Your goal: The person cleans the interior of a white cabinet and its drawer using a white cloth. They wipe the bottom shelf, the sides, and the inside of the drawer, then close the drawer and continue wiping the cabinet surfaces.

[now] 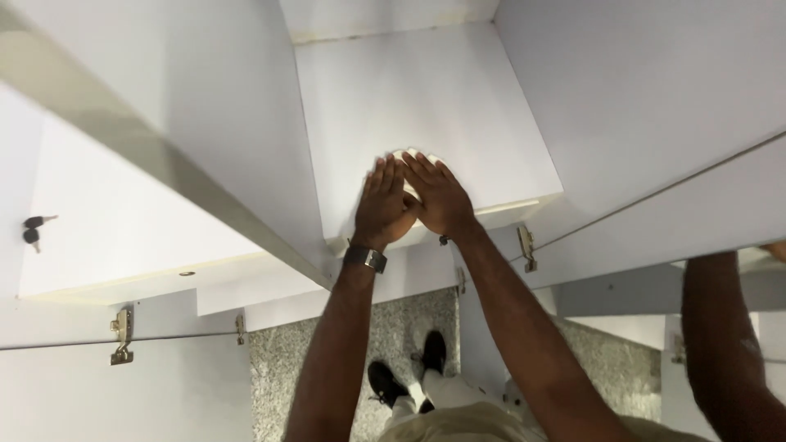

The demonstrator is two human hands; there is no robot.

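Note:
Both my hands reach into an open white cabinet compartment and rest flat on a pale round object (pixel 409 157) on its shelf (pixel 458 123). My left hand (pixel 381 205), with a dark watch on its wrist, covers the object's left side. My right hand (pixel 442 195) covers its right side, the fingers spread and overlapping the left hand. Most of the round object is hidden under the hands; only its far rim shows.
White cabinet doors stand open at the left (pixel 164 139) and right (pixel 655 106). Brass hinges (pixel 121 334) sit on the frame. Keys (pixel 34 229) hang at the far left. Another person's arm (pixel 725 352) is at the right. My black shoes (pixel 405 372) stand on speckled granite floor.

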